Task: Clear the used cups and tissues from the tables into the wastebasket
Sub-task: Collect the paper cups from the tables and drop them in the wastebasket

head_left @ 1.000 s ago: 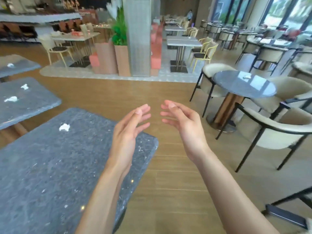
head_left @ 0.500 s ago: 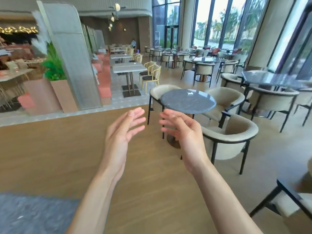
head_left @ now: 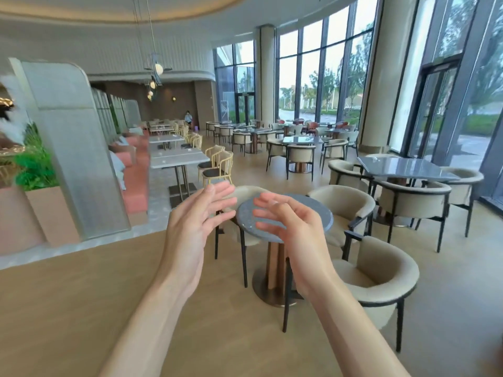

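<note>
My left hand (head_left: 192, 227) and my right hand (head_left: 294, 227) are both raised in front of me, palms facing each other, fingers spread, holding nothing. Behind them stands a small round grey table (head_left: 325, 213) on a brown pedestal; my right hand covers most of its top, so any tissue there is hidden. No cup and no wastebasket is in view. A small white scrap lies on the square grey table (head_left: 402, 170) at the right, too small to identify.
Beige armchairs (head_left: 381, 270) ring the round table. More tables and chairs (head_left: 299, 156) fill the room towards tall windows. A grey partition (head_left: 79, 159) with a planter (head_left: 35, 170) stands at the left. Open wooden floor (head_left: 81, 308) lies before me.
The view has swung right and upward: the grey tables with tissues at the left have left the frame, and the round table is now straight ahead. Both hands stay raised and empty.
</note>
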The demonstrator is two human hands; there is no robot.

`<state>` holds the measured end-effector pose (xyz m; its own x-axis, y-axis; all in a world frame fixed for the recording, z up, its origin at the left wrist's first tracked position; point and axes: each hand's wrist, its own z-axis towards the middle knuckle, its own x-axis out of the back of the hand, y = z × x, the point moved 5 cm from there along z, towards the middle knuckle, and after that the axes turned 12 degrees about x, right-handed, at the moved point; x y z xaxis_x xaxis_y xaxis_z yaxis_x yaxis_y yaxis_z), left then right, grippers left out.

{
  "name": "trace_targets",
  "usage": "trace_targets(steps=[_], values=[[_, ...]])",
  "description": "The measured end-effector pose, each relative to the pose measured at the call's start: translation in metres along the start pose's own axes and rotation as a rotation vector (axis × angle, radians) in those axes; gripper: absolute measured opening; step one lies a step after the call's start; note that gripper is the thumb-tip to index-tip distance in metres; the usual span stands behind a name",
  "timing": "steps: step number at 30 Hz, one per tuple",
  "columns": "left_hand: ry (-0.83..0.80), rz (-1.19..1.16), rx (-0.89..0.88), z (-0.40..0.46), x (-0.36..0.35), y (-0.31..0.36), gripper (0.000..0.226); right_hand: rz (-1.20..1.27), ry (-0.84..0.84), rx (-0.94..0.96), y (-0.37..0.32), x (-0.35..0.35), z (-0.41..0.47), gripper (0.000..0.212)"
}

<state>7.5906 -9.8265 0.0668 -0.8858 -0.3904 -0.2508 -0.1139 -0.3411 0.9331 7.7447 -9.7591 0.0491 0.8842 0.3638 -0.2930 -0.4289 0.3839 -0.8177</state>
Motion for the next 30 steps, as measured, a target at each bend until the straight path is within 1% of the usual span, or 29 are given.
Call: trace_targets(steps=[4,8,15,19,25,30], values=[[-0.017,0.016,-0.050,0.087,0.028,0.011,0.035,-0.038,-0.005,0.083,0.026,-0.040,0.082,0.022],[-0.020,-0.019,-0.094,0.180,0.067,0.022,0.048,-0.059,-0.012,0.149,0.057,-0.087,0.164,0.021],[-0.042,-0.005,-0.143,0.340,0.107,0.031,0.048,-0.080,0.010,0.212,0.111,-0.147,0.295,0.017],[-0.051,-0.023,-0.156,0.426,0.117,0.017,0.049,-0.069,0.030,0.228,0.151,-0.164,0.367,0.016],[-0.061,-0.015,-0.178,0.554,0.132,-0.031,0.046,-0.099,0.036,0.257,0.243,-0.172,0.482,0.018],[-0.039,0.035,-0.183,0.676,0.148,-0.051,0.046,-0.088,0.027,0.265,0.314,-0.199,0.601,0.018]])
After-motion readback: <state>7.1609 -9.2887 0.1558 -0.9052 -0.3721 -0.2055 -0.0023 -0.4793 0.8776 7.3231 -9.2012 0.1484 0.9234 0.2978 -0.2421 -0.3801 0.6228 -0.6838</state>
